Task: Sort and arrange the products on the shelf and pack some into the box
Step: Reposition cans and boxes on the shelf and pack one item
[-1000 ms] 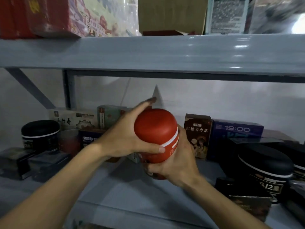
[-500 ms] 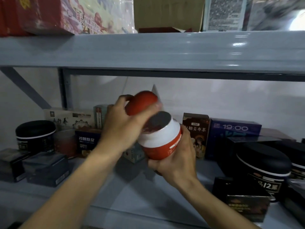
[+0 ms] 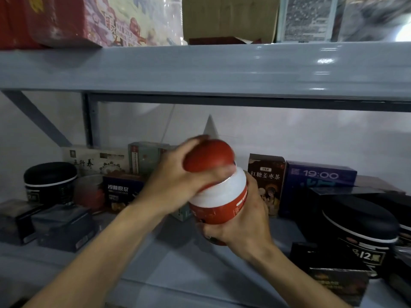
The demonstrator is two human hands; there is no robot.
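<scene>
- The grey metal shelf (image 3: 200, 70) fills my view. Its upper beam runs across the top half of the frame and the lower board sits below it.
- On the top level, at the upper edge of the frame, I see a red printed carton (image 3: 66, 18) and a plain cardboard box (image 3: 226, 16). I cannot tell whether this is the packing box.
- Along the back of the lower level the goods stand in a loose, mixed row. There is a purple box (image 3: 318, 185) at right of centre, a brown tea box (image 3: 264, 181) just beside it, a black tub (image 3: 360, 230) at lower right, and another black jar (image 3: 50, 181) at far left.
- The red jar (image 3: 219, 210) is at frame centre, held in the air in front of that row and not resting on the board.
- My right hand (image 3: 242, 227) cups the jar from beneath, fingers wrapped round its base.
- My left hand (image 3: 173, 181) is clenched round the domed lid (image 3: 209, 157), which sits tilted over the bare white neck. It is blurred, so I cannot tell whether it is seated.
- I judge the task far from finished. The row looks unsorted, this jar has no place yet, and I see nothing packed.
</scene>
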